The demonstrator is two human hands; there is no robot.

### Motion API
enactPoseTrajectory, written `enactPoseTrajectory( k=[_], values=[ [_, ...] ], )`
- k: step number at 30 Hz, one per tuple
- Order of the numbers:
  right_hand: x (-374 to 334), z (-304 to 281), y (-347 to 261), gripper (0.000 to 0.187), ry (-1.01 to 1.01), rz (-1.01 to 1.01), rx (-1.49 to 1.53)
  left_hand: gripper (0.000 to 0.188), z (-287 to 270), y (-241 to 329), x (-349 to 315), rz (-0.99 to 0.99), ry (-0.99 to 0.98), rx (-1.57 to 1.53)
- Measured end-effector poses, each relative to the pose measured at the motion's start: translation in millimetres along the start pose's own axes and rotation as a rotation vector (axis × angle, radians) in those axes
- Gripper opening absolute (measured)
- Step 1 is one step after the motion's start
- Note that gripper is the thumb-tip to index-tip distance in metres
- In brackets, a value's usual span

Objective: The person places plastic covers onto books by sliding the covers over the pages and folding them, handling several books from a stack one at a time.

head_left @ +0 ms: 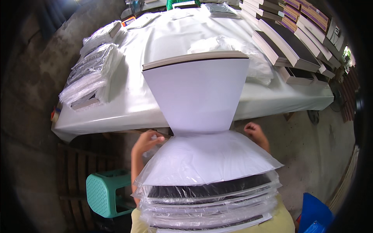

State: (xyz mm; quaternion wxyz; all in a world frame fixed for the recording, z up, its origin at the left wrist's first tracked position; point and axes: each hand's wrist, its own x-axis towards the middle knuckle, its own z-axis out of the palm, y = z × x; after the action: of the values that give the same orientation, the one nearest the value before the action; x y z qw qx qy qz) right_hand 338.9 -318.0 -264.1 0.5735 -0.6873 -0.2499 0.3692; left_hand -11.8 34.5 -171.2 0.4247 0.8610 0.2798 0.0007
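A thick stack of boards (196, 93), with a white face toward me and pale edges on top, stands upright between my body and the table. Below it, on my lap, rests a pile of flat packs in clear plastic (210, 206), white on top with black sheets showing lower down. To the left of the boards my left hand (147, 141) is loosely bent, thumb and fingers apart, near some clear film. My right hand (255, 134) is off the right side of the boards, its fingers loosely curled. I see nothing held in it.
A white-covered table (136, 112) spans the front. Plastic-wrapped packs (91, 77) lie at its left, crumpled plastic (258, 68) in the middle, stacked black-topped boards (289, 44) at right. A green stool (103, 194) is low left, a blue object (314, 211) low right. Someone in green (182, 3) is at the far end.
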Motion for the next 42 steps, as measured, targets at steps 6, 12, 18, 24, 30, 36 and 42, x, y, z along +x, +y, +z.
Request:
enactPoseTrajectory(
  k=[6, 12, 18, 24, 30, 36, 42],
  values=[
    [-22.0, 68.7, -216.4, 0.027, -0.435, -0.426, -0.151, 0.108, -31.1, 177.6, -23.8, 0.685, 0.024, -1.013],
    [-33.9, 167.3, -292.4, 0.036, -0.335, -0.824, -0.374, 0.105, -14.5, 225.1, -11.3, 0.778, 0.046, -0.954],
    [-20.9, 177.6, -261.4, 0.016, -0.062, -0.825, -0.186, 0.076, 2.0, 217.5, -7.0, 0.639, 0.244, -0.731],
    [-8.0, 125.1, -255.4, 0.028, -0.413, -0.59, 0.474, 0.04, -15.6, 196.7, -10.6, 0.478, 0.359, -0.811],
    [-26.9, 147.3, -273.3, 0.056, -0.28, -0.528, 0.312, 0.057, -9.1, 198.4, -14.4, 0.512, 0.313, -0.682],
    [-29.1, 150.8, -279.7, 0.036, -0.076, -0.576, 0.073, 0.061, -4.8, 203.4, -10.5, 0.57, 0.361, -0.52],
    [-29.6, 154.9, -266.5, 0.034, -0.065, -0.622, 0.059, 0.045, 2.0, 219.6, -4.7, 0.486, 0.232, -0.339]
  ],
)
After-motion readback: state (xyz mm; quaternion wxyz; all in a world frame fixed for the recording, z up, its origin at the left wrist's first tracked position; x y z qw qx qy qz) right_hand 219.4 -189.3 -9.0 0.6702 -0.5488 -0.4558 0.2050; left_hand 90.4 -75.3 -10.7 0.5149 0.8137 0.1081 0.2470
